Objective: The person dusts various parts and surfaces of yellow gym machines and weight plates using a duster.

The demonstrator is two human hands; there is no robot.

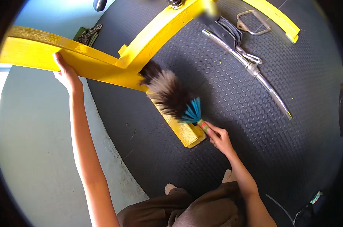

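Observation:
My right hand (219, 138) is closed round the handle of a duster (167, 90) with a brown, grey and blue bushy head. The head lies over the foot bar (171, 117) of a yellow frame, its tip by the joint where the beams meet; it looks slightly blurred. At the left, my left hand (68, 75) grips the lower edge of the frame's upright beam (92, 72), thumb against its face. The fingers behind the beam are hidden.
A metal bar attachment (251, 68) and a metal handle (260, 23) lie on the dark studded mat (232, 102). Another yellow bar (277, 17) crosses the top right. A pale wall (39, 143) stands at the left. My feet are below the frame.

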